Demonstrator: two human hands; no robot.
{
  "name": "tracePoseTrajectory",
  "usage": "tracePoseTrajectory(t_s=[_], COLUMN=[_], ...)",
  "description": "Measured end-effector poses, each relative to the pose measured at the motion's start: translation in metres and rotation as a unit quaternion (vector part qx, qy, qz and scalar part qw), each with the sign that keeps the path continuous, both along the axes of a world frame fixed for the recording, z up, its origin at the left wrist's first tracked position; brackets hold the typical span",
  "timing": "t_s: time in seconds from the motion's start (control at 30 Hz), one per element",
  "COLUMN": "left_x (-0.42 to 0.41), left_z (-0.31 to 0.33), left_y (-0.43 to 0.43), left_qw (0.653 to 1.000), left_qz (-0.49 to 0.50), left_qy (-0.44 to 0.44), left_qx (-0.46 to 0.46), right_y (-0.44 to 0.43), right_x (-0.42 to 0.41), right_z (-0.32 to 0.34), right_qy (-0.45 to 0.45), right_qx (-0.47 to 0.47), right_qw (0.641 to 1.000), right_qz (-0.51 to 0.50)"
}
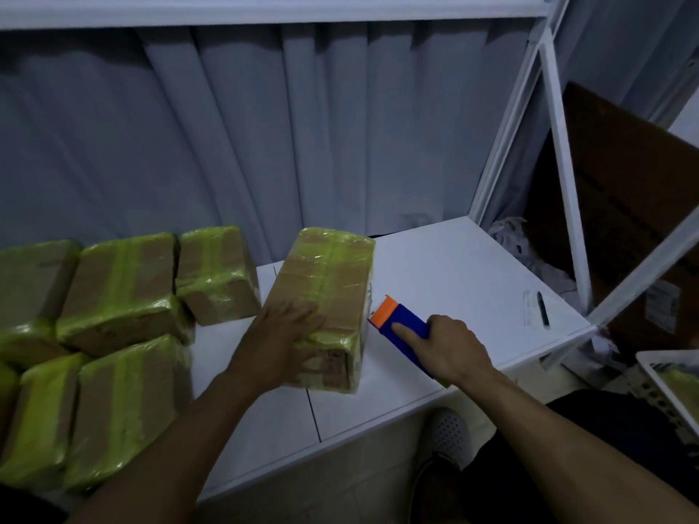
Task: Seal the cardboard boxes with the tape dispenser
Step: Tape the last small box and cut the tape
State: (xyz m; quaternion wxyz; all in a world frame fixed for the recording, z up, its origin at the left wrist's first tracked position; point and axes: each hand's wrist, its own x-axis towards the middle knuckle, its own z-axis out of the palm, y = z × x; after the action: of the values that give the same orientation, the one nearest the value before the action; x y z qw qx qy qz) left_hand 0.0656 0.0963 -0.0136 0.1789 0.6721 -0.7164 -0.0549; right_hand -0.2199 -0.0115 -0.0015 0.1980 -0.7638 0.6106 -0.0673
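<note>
1. The cardboard box [325, 293] in the middle is brown and oblong. It is wrapped in glossy clear film, with yellow-green tape bands running along its top and across its near end.
2. It lies flat on the white table [454, 266]. Its long axis runs from the near table edge toward the grey curtain [264, 126], and its far end leans a little to the right.
3. The left hand [280, 334] rests palm down on the near half of the box top, with the fingers straight and spread and nothing held in them.
4. The right hand [450, 346], just right of the box, is closed round the tape dispenser [401, 315], with the index finger stretched along its top.
5. The dispenser has a blue body and an orange head. It lies slantwise, and the orange end points up and left at the box's right side. The end is just beside that side, but whether it touches cannot be told.
6. Left of the box sit several more sealed boxes [121, 293], brown with the same yellow-green bands and packed close together.
7. Well to the right of the box a dark pen [542, 308] lies on the table near its right edge.
8. Farther right, past a white shelf frame [563, 175], stands a large brown carton [624, 206].
</note>
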Motion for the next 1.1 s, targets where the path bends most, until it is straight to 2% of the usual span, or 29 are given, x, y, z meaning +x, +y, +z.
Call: tracePoseTrajectory(t_s=[0.13,0.57,0.77,0.83,0.93,0.97,1.0,1.03,1.07,1.1], left_x=[-0.006,0.014,0.012,0.012,-0.007,-0.017,-0.030,-0.043,-0.054,-0.062], left_z=[-0.009,-0.012,-0.013,-0.013,-0.013,-0.017,-0.018,-0.016,-0.011,-0.006], left_y=[-0.008,-0.105,-0.124,-0.124,-0.097,-0.085,-0.072,-0.058,-0.044,-0.033], left_qw=[0.997,0.966,0.952,0.964,0.979,0.967,0.941,0.893,0.829,0.750], left_qz=[0.042,0.226,0.277,0.253,0.149,0.134,0.142,0.167,0.191,0.214], left_qy=[-0.067,-0.081,-0.083,-0.075,0.052,0.140,0.259,0.399,0.524,0.625], left_qx=[0.005,0.098,0.100,0.027,-0.132,-0.165,-0.163,-0.126,-0.049,0.039], right_y=[-0.004,-0.009,-0.006,-0.005,0.002,0.004,0.007,0.009,0.012,0.015], right_x=[0.009,0.057,0.060,0.061,0.064,0.066,0.068,0.070,0.074,0.077], right_z=[0.002,0.006,0.010,0.011,0.014,0.018,0.021,0.025,0.027,0.029], right_qy=[-0.046,-0.206,-0.251,-0.272,-0.326,-0.351,-0.378,-0.401,-0.417,-0.424], right_qx=[0.025,0.085,0.156,0.178,0.196,0.201,0.212,0.225,0.244,0.266], right_qw=[0.999,0.975,0.955,0.945,0.925,0.914,0.901,0.888,0.876,0.866], right_qz=[0.004,0.018,0.024,0.022,-0.009,-0.020,-0.026,-0.021,-0.005,0.011])
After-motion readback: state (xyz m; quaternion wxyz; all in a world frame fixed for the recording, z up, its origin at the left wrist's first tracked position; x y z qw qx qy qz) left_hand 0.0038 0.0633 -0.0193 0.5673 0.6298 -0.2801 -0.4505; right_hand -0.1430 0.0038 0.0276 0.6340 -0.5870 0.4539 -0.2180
